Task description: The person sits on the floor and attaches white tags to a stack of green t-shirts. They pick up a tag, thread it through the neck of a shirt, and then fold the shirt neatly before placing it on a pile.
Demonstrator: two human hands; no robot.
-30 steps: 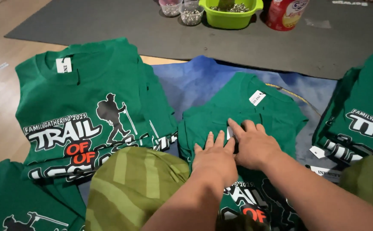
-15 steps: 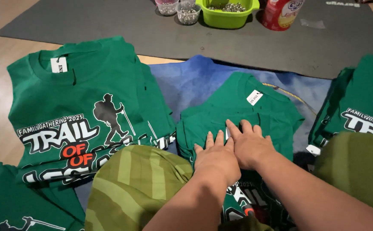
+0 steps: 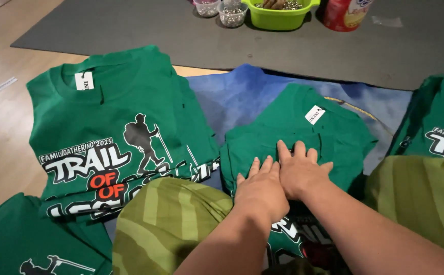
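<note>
At nine o'clock the stack of printed green shirts (image 3: 115,137) lies unmoved. The left hand (image 3: 263,191) and right hand (image 3: 299,170), fingers flat and gripping nothing, have slid slightly toward six o'clock, smoothing the folded green shirt (image 3: 303,132) at centre on the blue cloth (image 3: 242,97).

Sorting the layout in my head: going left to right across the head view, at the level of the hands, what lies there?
Stack of printed green shirts → left hand → right hand, both flat on the folded green shirt → another green shirt pile.
</note>
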